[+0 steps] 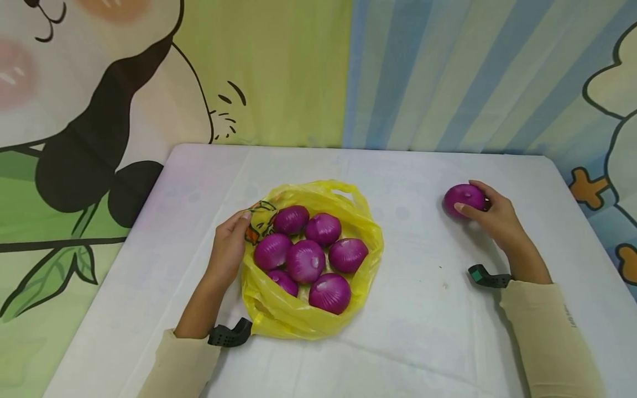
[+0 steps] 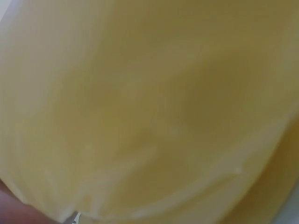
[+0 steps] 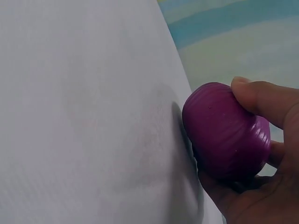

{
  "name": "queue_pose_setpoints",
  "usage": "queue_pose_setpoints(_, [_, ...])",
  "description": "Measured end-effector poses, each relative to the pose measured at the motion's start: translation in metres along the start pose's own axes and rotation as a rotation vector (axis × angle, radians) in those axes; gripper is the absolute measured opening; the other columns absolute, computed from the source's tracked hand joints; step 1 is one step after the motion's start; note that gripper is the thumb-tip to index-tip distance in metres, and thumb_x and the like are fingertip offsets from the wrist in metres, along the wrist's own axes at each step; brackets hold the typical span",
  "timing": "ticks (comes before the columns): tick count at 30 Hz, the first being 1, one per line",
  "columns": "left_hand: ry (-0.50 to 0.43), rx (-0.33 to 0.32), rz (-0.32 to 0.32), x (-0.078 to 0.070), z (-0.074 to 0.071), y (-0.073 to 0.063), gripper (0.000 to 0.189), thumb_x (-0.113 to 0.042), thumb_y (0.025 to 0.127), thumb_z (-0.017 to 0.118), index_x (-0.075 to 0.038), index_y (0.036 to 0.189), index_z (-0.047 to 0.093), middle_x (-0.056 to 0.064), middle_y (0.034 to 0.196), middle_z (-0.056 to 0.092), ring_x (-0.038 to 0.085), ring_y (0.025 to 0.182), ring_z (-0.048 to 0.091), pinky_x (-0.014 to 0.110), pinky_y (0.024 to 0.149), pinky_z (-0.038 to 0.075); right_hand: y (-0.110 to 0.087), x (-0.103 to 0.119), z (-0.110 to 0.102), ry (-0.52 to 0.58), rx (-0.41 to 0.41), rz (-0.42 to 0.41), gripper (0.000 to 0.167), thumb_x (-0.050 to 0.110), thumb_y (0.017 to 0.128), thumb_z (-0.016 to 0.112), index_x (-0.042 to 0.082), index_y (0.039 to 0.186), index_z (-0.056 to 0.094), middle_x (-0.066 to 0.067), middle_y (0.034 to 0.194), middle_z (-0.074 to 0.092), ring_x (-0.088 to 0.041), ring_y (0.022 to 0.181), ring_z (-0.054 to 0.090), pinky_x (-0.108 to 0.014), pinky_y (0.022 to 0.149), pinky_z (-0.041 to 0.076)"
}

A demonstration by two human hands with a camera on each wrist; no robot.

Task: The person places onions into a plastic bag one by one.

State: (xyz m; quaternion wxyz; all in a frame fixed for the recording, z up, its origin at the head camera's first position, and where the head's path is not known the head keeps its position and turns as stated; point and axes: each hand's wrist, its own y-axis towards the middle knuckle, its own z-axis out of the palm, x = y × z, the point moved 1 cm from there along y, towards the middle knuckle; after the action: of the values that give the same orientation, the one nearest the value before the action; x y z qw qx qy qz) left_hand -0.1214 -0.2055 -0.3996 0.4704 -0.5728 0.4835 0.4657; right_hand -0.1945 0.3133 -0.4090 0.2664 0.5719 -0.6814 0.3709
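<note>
A yellow plastic bag (image 1: 313,326) stands open on the table, with several purple onions (image 1: 306,261) inside it. At the bag's left rim my left hand (image 1: 226,249) pinches the plastic between thumb and fingers. Yellow plastic (image 2: 149,112) fills nearly all of the left wrist view, where only a sliver of the hand shows. Off to the right, my right hand (image 1: 497,215) grips a single purple onion (image 1: 460,198), thumb on one side and fingers round the other. In the right wrist view this onion (image 3: 224,135) is at the tabletop; whether it touches the cloth I cannot tell.
A white cloth (image 1: 408,309) covers the table (image 1: 278,157). Behind its far edge hangs a printed backdrop (image 1: 278,72) with cartoon figures and blue stripes. Each wrist carries a black camera mount (image 1: 231,334). A loop handle (image 1: 355,193) of the bag stands up at its far side.
</note>
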Motion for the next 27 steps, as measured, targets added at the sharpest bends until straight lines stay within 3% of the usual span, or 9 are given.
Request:
queue_pose_setpoints(4, [0.003, -0.006, 0.002, 0.0, 0.0, 0.0, 0.049, -0.037, 0.105, 0.041, 0.004, 0.121, 0.061, 0.01, 0.114, 0.059, 0.015, 0.108, 0.051, 0.022, 0.091, 0.043, -0.001, 0.006, 0.005, -0.004, 0.01, -0.004, 0.085, 0.042, 0.089, 0.069, 0.021, 0.156, 0.022, -0.024, 0.155, 0.023, -0.047, 0.137, 0.025, -0.062, 0.104, 0.03])
queue_pose_setpoints(12, [0.004, -0.005, 0.014, -0.001, 0.001, 0.0, 0.049, -0.036, 0.105, 0.04, 0.006, 0.118, 0.061, 0.009, 0.111, 0.059, 0.015, 0.108, 0.051, 0.022, 0.091, 0.043, -0.006, 0.026, 0.016, -0.022, 0.145, -0.081, 0.08, 0.038, 0.09, 0.07, 0.019, 0.155, 0.028, -0.023, 0.152, 0.028, -0.043, 0.135, 0.029, -0.06, 0.102, 0.034])
queue_pose_setpoints(18, [0.002, -0.003, 0.017, -0.001, 0.001, 0.0, 0.049, -0.037, 0.105, 0.04, 0.006, 0.117, 0.061, 0.009, 0.111, 0.058, 0.015, 0.107, 0.051, 0.022, 0.091, 0.043, -0.01, 0.038, 0.023, -0.004, 0.156, -0.133, 0.076, 0.035, 0.091, 0.07, 0.018, 0.154, 0.031, -0.02, 0.151, 0.032, -0.039, 0.133, 0.035, -0.055, 0.101, 0.038])
queue_pose_setpoints(27, [0.003, -0.002, 0.014, -0.001, 0.001, 0.0, 0.049, -0.037, 0.105, 0.04, 0.005, 0.118, 0.061, 0.01, 0.111, 0.058, 0.015, 0.107, 0.051, 0.022, 0.091, 0.043, -0.017, 0.055, 0.027, 0.019, 0.154, -0.185, 0.071, 0.031, 0.091, 0.071, 0.023, 0.152, 0.035, -0.015, 0.149, 0.036, -0.036, 0.13, 0.039, -0.021, 0.081, 0.048])
